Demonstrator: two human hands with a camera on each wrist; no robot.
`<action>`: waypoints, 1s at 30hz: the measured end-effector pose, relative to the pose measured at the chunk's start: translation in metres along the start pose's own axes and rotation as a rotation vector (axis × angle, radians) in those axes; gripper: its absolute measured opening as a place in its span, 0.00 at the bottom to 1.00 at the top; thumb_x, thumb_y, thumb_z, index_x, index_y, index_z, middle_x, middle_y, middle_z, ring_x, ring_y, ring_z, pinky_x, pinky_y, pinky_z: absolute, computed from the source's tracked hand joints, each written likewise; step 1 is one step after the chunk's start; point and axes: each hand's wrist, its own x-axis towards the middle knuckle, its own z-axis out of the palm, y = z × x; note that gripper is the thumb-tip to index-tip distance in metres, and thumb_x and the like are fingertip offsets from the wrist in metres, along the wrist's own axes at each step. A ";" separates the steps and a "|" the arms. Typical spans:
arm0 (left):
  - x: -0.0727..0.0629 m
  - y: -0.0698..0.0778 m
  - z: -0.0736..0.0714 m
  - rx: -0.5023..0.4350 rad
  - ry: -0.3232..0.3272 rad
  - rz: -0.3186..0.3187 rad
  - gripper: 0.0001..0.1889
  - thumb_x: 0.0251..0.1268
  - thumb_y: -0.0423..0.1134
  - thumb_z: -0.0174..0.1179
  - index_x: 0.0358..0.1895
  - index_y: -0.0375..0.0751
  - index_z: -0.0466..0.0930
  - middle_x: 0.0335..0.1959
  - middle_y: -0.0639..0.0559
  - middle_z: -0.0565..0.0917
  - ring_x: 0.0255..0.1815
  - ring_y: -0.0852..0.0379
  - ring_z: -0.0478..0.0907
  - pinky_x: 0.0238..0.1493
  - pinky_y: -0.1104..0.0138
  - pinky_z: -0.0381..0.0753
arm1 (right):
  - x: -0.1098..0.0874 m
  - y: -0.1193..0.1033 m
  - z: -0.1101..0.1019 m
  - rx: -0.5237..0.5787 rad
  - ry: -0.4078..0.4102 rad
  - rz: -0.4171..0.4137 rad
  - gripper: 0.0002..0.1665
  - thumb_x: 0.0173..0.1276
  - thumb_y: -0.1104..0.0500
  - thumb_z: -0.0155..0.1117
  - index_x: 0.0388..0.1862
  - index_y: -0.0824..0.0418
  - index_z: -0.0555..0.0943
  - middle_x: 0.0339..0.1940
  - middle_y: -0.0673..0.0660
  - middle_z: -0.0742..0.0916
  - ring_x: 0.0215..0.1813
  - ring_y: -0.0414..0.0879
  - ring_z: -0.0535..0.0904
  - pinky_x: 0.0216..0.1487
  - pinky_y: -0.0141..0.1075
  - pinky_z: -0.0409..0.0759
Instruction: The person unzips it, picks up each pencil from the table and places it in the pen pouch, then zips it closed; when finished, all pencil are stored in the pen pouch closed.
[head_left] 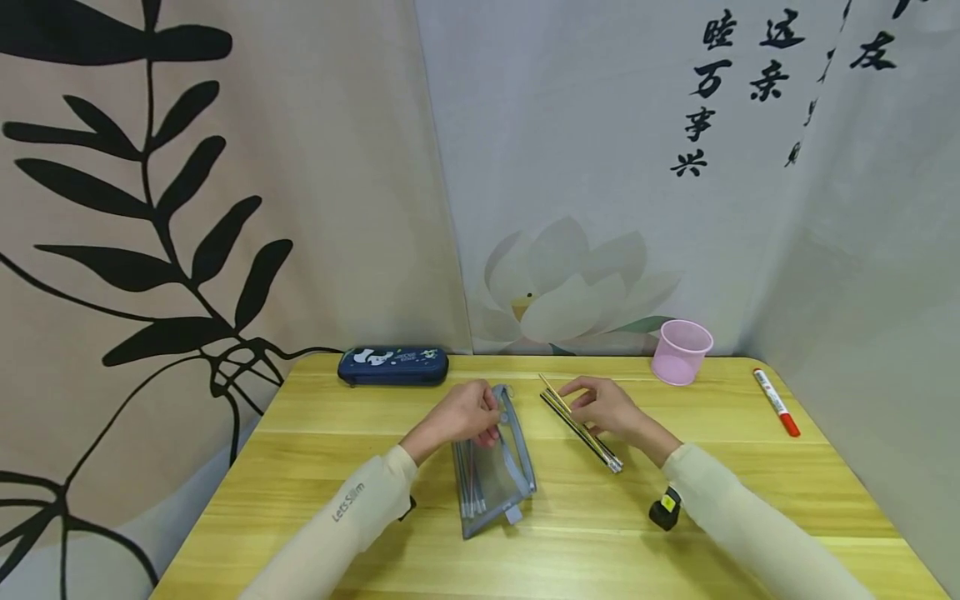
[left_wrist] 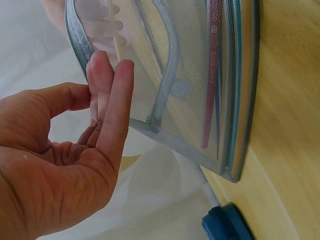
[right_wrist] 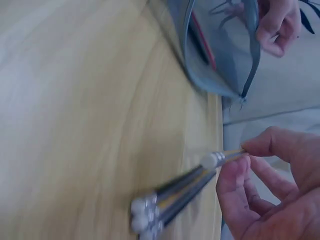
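My left hand [head_left: 472, 412] pinches the upper edge of a grey mesh zip pouch [left_wrist: 192, 125] and holds its mouth spread. Through the mesh, several pencils show along one side, among them a red one [left_wrist: 212, 80]. To the right, my right hand [head_left: 603, 406] pinches a yellow pencil [right_wrist: 231, 154] tipped with a white eraser between thumb and fingers. Just under it, a small bundle of dark and yellow pencils [right_wrist: 175, 197] lies on the table, white eraser ends towards the person. The pouch mouth faces the right hand, apart from the pencil.
A navy pencil case [head_left: 393, 367] lies at the table's back left. Towards the back right stands a pink cup [head_left: 681, 353]. A white marker with a red cap [head_left: 776, 402] lies near the right edge of the wooden table [head_left: 585, 542]. A printed curtain hangs behind.
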 end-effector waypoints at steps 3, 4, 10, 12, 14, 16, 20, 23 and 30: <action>0.000 0.000 0.000 0.003 0.002 -0.004 0.02 0.74 0.30 0.58 0.42 0.34 0.75 0.25 0.44 0.88 0.23 0.50 0.90 0.37 0.49 0.95 | -0.001 -0.003 0.007 0.061 -0.053 -0.004 0.27 0.68 0.69 0.63 0.67 0.66 0.79 0.36 0.57 0.83 0.30 0.46 0.76 0.27 0.37 0.81; 0.000 0.000 0.000 0.004 0.002 -0.005 0.02 0.74 0.30 0.58 0.42 0.34 0.75 0.25 0.44 0.88 0.24 0.49 0.90 0.37 0.49 0.95 | -0.001 -0.003 0.010 0.075 -0.073 -0.004 0.27 0.68 0.69 0.63 0.67 0.66 0.78 0.36 0.56 0.83 0.30 0.46 0.75 0.27 0.38 0.81; 0.000 -0.001 0.001 0.005 0.007 -0.006 0.03 0.75 0.30 0.58 0.41 0.34 0.75 0.24 0.44 0.88 0.23 0.49 0.90 0.36 0.49 0.95 | -0.007 -0.011 0.028 0.129 -0.181 -0.002 0.27 0.69 0.67 0.63 0.68 0.65 0.77 0.36 0.57 0.85 0.31 0.44 0.77 0.30 0.39 0.84; 0.000 -0.001 0.001 0.002 0.008 -0.004 0.03 0.75 0.30 0.58 0.41 0.34 0.75 0.24 0.44 0.88 0.23 0.49 0.90 0.36 0.49 0.95 | -0.007 -0.014 0.033 0.151 -0.209 0.007 0.28 0.69 0.67 0.64 0.69 0.65 0.77 0.40 0.59 0.87 0.32 0.44 0.79 0.33 0.40 0.87; 0.000 -0.001 0.001 -0.007 0.010 -0.004 0.02 0.75 0.29 0.58 0.42 0.34 0.75 0.24 0.44 0.89 0.24 0.48 0.90 0.36 0.49 0.95 | -0.006 -0.016 0.038 0.170 -0.225 0.020 0.29 0.69 0.67 0.64 0.69 0.64 0.76 0.43 0.62 0.88 0.33 0.44 0.80 0.35 0.41 0.88; 0.000 0.000 0.001 -0.012 0.013 -0.004 0.02 0.74 0.29 0.58 0.42 0.33 0.75 0.24 0.44 0.89 0.24 0.47 0.90 0.36 0.49 0.95 | -0.004 -0.019 0.043 0.177 -0.227 0.034 0.29 0.69 0.67 0.65 0.69 0.63 0.77 0.46 0.64 0.88 0.34 0.44 0.81 0.37 0.42 0.89; 0.000 0.000 0.001 -0.017 0.015 -0.006 0.02 0.73 0.29 0.58 0.42 0.33 0.75 0.23 0.44 0.89 0.25 0.45 0.91 0.36 0.48 0.95 | -0.001 -0.023 0.050 0.161 -0.212 0.067 0.28 0.68 0.65 0.66 0.68 0.61 0.78 0.51 0.67 0.90 0.39 0.47 0.87 0.39 0.43 0.92; 0.000 0.001 0.001 -0.011 0.013 -0.004 0.03 0.73 0.30 0.58 0.42 0.34 0.75 0.24 0.44 0.89 0.25 0.45 0.91 0.36 0.48 0.94 | 0.002 -0.027 0.055 0.170 -0.208 0.107 0.27 0.66 0.64 0.67 0.66 0.61 0.80 0.49 0.66 0.91 0.39 0.47 0.88 0.38 0.42 0.93; 0.003 0.002 0.003 -0.023 -0.010 -0.004 0.03 0.73 0.29 0.58 0.43 0.33 0.75 0.25 0.43 0.89 0.26 0.45 0.91 0.36 0.49 0.95 | 0.007 -0.031 0.067 0.238 -0.200 0.175 0.29 0.66 0.65 0.69 0.67 0.64 0.79 0.39 0.57 0.92 0.35 0.43 0.88 0.36 0.39 0.93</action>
